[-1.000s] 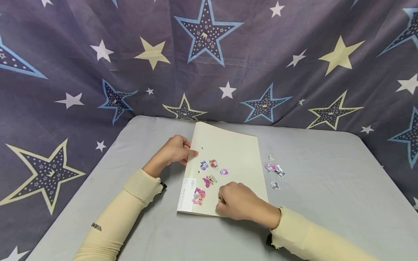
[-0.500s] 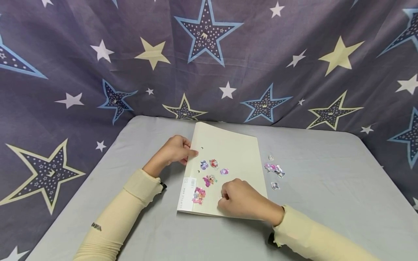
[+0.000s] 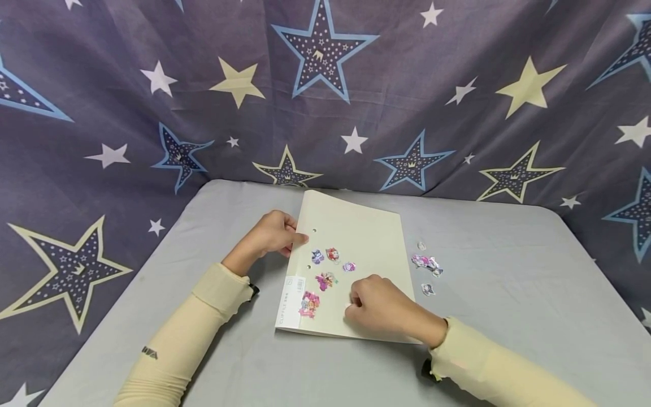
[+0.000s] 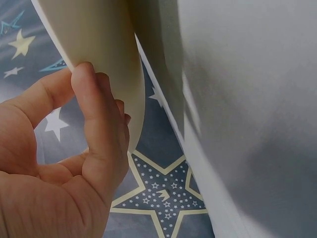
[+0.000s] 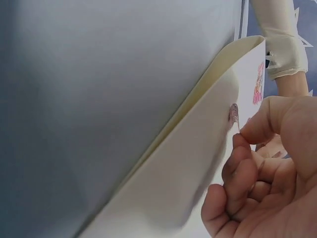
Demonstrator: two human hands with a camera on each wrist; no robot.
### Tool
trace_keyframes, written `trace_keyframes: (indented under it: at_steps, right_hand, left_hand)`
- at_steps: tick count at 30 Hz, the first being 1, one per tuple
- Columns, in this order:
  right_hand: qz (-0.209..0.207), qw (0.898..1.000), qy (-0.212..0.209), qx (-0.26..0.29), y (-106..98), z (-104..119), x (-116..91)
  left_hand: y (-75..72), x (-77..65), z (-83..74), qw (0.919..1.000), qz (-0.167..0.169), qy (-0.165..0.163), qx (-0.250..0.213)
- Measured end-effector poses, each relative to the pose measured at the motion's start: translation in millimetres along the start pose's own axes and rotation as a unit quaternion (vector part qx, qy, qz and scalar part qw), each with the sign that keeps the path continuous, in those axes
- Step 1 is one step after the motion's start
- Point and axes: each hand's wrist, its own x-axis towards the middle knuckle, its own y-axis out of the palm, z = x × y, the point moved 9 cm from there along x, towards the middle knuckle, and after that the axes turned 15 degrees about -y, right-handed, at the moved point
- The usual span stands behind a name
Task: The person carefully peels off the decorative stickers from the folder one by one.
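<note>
Left hand pinches the left edge of a cream folder, folder lying on the grey-covered desk, that edge curved up a bit. Right hand is above the near right part of the cover, thumb and index finger pinching a small sticker, other fingers curled; sticker visible in the right wrist view, can't tell if it touches the cover. On the cover: blue-purple sticker, red sticker, purple-pink sticker, magenta sticker, and a larger pink sticker beside the white label in the near left corner. Just right of the folder on the desk: a tiny pale sticker, a pink-purple cluster, a black-and-white sticker. Star-patterned curtain behind
</note>
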Motion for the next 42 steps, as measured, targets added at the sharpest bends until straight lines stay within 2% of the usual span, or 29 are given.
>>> trace_keyframes:
  at_steps: [8, 15, 20, 26, 30, 35, 42]
  right_hand:
    - [-0.022, 1.000, -0.018, 0.009, -12, -10, -4]
    - [-0.053, 0.998, 0.000, -0.014, -36, -34, -10]
    - [-0.065, 0.994, 0.045, -0.080, -59, -56, -16]
    - [-0.067, 0.977, 0.107, -0.175, -86, -79, -29]
    - [-0.055, 0.970, 0.130, -0.196, -96, -94, -35]
    - [-0.020, 0.966, 0.156, -0.208, -100, -114, -42]
    - [0.078, 0.960, 0.176, -0.205, -88, -133, -48]
  left_hand:
    - [0.3, 1.0, 1.0, 1.0000, 0.000, -0.001, 0.001]
    - [0.0, 0.2, 0.5, 1.0000, -0.001, -0.002, 0.002]
    - [-0.7, 0.0, 0.9, 1.0000, 0.000, -0.004, 0.002]
    - [-0.9, 2.0, 1.8, 1.0000, 0.001, -0.004, 0.004]
    - [-1.4, 3.3, 2.8, 1.0000, -0.001, -0.006, 0.004]
    - [-0.9, 2.3, 2.7, 1.0000, 0.001, -0.009, 0.001]
    - [-0.6, 1.2, 1.7, 1.0000, 0.003, -0.008, 0.003]
